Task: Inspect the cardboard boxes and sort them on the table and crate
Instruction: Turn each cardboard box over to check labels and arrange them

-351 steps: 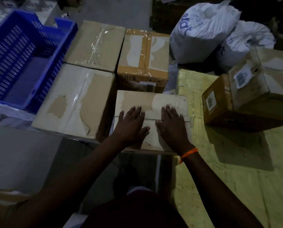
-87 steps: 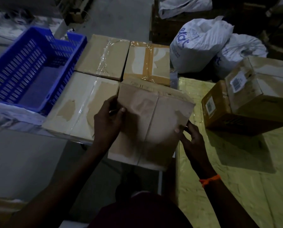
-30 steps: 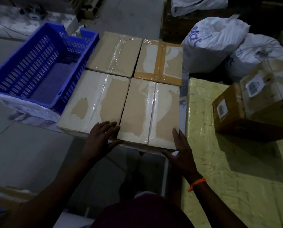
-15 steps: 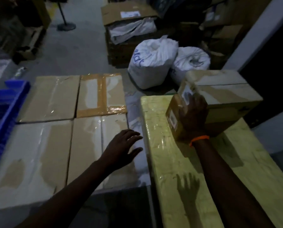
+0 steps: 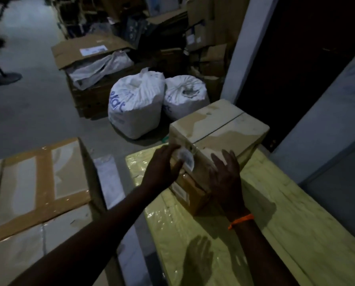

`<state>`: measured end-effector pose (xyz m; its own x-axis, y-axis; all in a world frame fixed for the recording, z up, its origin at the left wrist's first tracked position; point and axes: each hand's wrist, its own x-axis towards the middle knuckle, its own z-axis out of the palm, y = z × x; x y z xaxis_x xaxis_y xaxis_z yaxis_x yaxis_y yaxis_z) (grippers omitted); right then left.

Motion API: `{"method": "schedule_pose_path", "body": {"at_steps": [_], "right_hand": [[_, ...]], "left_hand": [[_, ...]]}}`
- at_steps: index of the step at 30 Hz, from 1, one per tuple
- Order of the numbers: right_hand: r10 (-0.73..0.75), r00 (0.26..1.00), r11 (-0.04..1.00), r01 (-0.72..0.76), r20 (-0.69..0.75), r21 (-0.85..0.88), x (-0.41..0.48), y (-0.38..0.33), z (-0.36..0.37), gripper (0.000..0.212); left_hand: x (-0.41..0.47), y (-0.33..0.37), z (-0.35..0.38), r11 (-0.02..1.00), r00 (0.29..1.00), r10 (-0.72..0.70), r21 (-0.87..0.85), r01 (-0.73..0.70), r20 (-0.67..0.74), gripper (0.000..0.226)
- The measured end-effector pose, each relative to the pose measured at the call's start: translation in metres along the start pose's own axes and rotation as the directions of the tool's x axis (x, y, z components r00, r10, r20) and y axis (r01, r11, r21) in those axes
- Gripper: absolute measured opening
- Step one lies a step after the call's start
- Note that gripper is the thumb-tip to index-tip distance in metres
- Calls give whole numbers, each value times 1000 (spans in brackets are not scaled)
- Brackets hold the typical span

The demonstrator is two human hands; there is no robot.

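Up on the yellow, film-wrapped table (image 5: 285, 223), the top box (image 5: 219, 129) sits on the bottom box (image 5: 193, 197), the two stacked near the table's far end. The top box is turned a little off the one below, and a seam runs across its lid.

The left hand (image 5: 162, 168) lies against the top box's left face with its fingers stretched out and relaxed, their tips just beside a white label (image 5: 186, 159) at the corner. The right hand (image 5: 226, 178) is spread wide in front of the stack's near corner, fingers straight and apart, gripping nothing. Whether it touches the cardboard I cannot tell. An orange wristband (image 5: 241, 220) circles that wrist, and a hand's shadow (image 5: 197, 259) falls on the table nearer the person.

To the left, a taped box (image 5: 42, 182) lies flat, with another plain box (image 5: 17, 254) just below it, apart from the table.

Beyond the stack, on the floor, two white sacks (image 5: 135, 104) stand side by side, touching. Behind them stands an open carton (image 5: 94, 56) with pale wrapping spilling from under its flap. The far background is too dark to make out.
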<state>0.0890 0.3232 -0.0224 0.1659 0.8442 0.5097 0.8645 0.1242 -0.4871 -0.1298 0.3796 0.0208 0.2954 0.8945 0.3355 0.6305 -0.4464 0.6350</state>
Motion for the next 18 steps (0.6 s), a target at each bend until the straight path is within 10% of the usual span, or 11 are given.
{"method": "schedule_pose_path", "body": {"at_steps": [6, 11, 18], "right_hand": [[178, 983, 964, -163, -51, 211, -9, 2, -17, 44], [632, 769, 607, -572, 102, 553, -10, -16, -19, 89], [662, 749, 520, -494, 38, 697, -6, -41, -36, 48]], "left_hand": [[104, -14, 25, 956, 948, -287, -13, 291, 139, 98], [112, -36, 25, 913, 936, -311, -221, 342, 164, 83], [64, 10, 8, 766, 891, -445, -478, 429, 88, 94]]}}
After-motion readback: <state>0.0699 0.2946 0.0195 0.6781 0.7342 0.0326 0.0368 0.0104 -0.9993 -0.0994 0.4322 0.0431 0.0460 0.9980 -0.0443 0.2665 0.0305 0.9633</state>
